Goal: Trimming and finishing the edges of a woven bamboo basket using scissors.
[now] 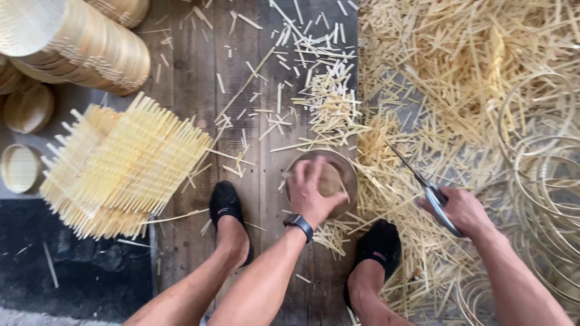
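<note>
My left hand (pixel 314 193) presses down on a round woven bamboo lid (pixel 345 175) that lies on the wooden floor between my feet. A dark watch sits on that wrist. My right hand (pixel 462 211) holds a pair of metal scissors (pixel 423 184), blades pointing up and left over the scraps, apart from the lid. Both feet wear black socks, one (pixel 225 202) left of the lid, one (pixel 379 244) right.
A stack of square woven bamboo mats (pixel 121 166) lies at the left. Stacked round lids (pixel 90 45) sit at the top left. Thin bamboo rings (pixel 544 157) pile up at the right. Cut bamboo strips (pixel 459 66) cover the floor.
</note>
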